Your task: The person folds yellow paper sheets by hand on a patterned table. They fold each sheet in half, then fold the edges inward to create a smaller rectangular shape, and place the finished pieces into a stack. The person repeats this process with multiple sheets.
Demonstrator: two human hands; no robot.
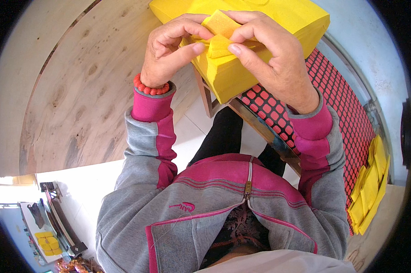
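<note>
Both hands are at a piece of folded yellow cloth (220, 26), at the top middle of the head view. My right hand (278, 57) pinches its folded edge between thumb and forefinger. My left hand (169, 50) is curled at the cloth's other side, thumb and forefinger tips against it; its remaining fingers are partly hidden. Directly beneath the hands is a large yellow block-shaped cloth bundle (233, 77), its flat side facing me and one corner pointing down. Whether the folded piece is joined to the bundle I cannot tell.
A wide wooden board (78, 91) spans the left. On the right, a surface with a red-and-black grid cover (337, 86) runs along a pale blue wall (373, 45). Folded yellow pieces (369, 186) lie on its near end. A table with yellow items (48, 243) stands lower left.
</note>
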